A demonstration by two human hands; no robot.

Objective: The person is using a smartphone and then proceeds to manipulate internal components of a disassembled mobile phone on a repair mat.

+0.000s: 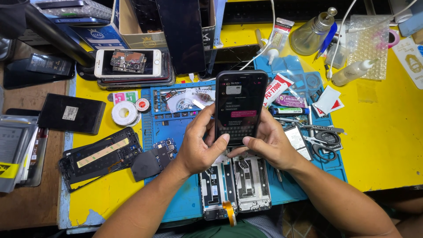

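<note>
Thumbs meet over the lit glass of a black smartphone (240,105), left hand (200,147) and right hand (269,145) fingers wrapped round its smooth rounded edges, above two opened phone frames (235,183) on a blue ridged repair mat (176,198). Scissors (324,141) lie close right; bare yellow table (383,145) beyond.

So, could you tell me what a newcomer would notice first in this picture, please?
The eye lands on the lit black phone held upright at the centre by the left hand and right hand, both thumbs near its on-screen keyboard. Just below the hands, two opened phone frames lie side by side on the blue work mat. Around the mat, the bright yellow table is strewn with scissors, tape rolls and stacked phones.
</note>
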